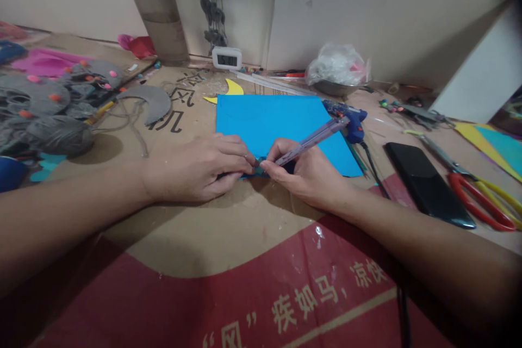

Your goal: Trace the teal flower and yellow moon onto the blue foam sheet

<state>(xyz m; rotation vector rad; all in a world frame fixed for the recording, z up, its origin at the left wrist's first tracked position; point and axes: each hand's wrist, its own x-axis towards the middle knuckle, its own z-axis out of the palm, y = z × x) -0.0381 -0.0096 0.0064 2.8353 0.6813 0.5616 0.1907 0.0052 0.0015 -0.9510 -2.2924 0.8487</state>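
A sheet of bright blue paper (pixel 269 119) lies on the cardboard. My right hand (pixel 304 171) grips a slim pale purple pen (pixel 312 141), its top end slanting up to the right and its tip down by the sheet's near edge. My left hand (pixel 207 166) rests on the near left part of the sheet, fingers bent and close together. Its fingertips press a small teal piece (pixel 260 166) whose outline is mostly hidden; the pen hand's fingertips almost meet them there. A yellow crescent (pixel 234 87) pokes out from behind the sheet.
To the right are a blue glue gun (pixel 354 124) with its cord, a black phone (pixel 426 182) and red-and-yellow-handled scissors (pixel 481 196). Grey yarn (pixel 61 133) and a grey crescent (pixel 153 100) lie left. Behind stand a small clock (pixel 227 58) and a bowl holding a plastic bag (pixel 336 65).
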